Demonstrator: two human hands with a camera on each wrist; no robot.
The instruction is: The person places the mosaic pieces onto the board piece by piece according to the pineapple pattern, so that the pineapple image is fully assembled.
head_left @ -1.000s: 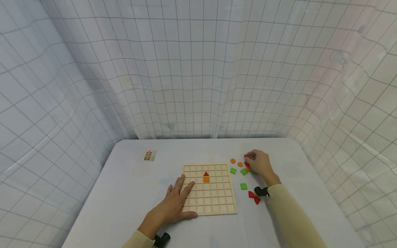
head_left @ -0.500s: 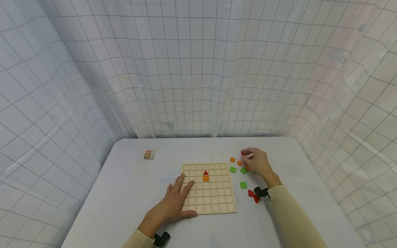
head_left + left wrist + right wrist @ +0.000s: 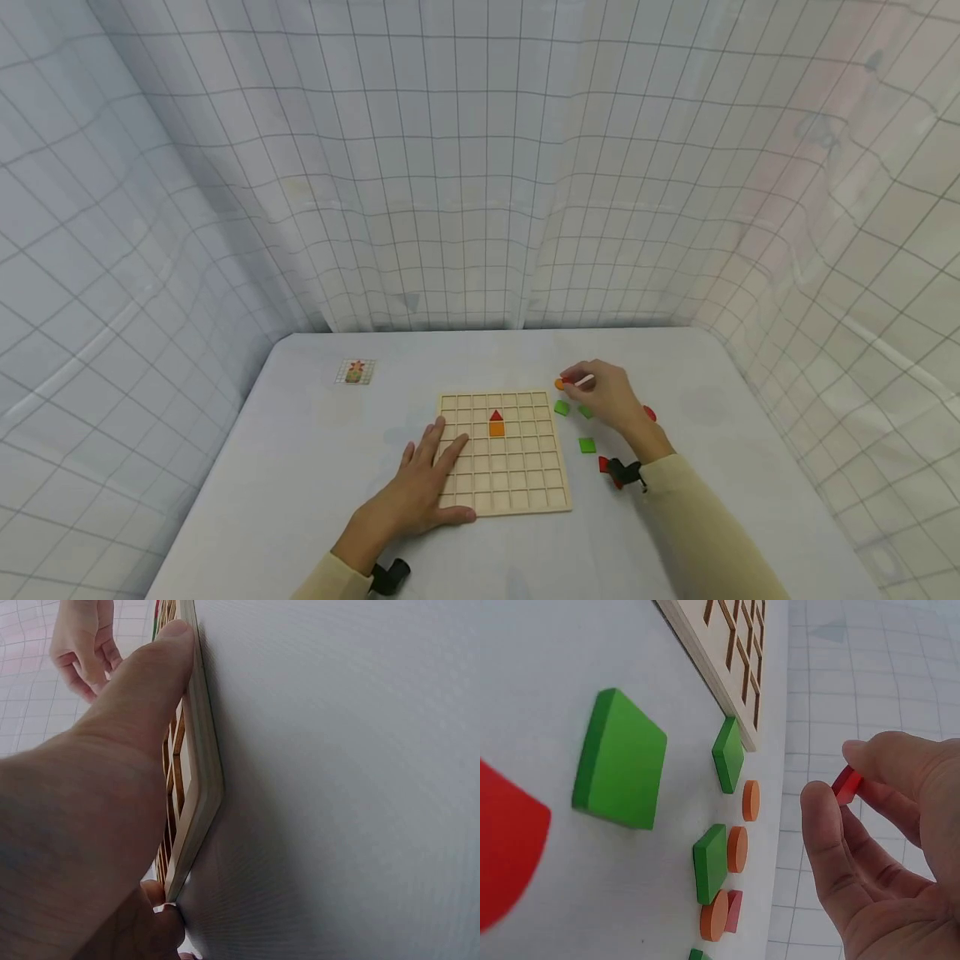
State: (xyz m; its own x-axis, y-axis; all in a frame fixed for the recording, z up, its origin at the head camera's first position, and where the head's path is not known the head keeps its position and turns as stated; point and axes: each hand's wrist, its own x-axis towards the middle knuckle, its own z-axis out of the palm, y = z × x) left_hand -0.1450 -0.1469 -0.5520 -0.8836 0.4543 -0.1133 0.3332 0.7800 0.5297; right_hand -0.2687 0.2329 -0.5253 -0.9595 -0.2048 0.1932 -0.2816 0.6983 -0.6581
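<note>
The right hand (image 3: 611, 398) hovers above the table with a small flat red wooden piece (image 3: 847, 784) pinched between the tip of its thumb (image 3: 819, 817) and its forefinger; the other fingers curl loosely behind. Below and beside those fingertips, loose pieces lie on the pale grey table (image 3: 315, 467): three orange wooden discs (image 3: 737, 849) in a loose row, a small red piece (image 3: 734, 910) touching the lowest disc, and three green wooden squares (image 3: 620, 760), the largest-looking one lying closest to the wrist. A red curved piece (image 3: 506, 851) lies on the wrist side of them. Toward the far side of the fingers from the wrist sits the square wooden grid board (image 3: 501, 451), near but apart from the pinched piece. Two of its cells are filled: a red triangle (image 3: 496, 415) directly above an orange square (image 3: 497, 429). The left hand (image 3: 420, 493) lies flat on the board's left part, fingers straight and spread, the thumb (image 3: 142, 697) stretched along the near edge, gripping nothing. Beyond those fingertips, well apart, a small printed pattern card (image 3: 356, 372) lies on the table.
</note>
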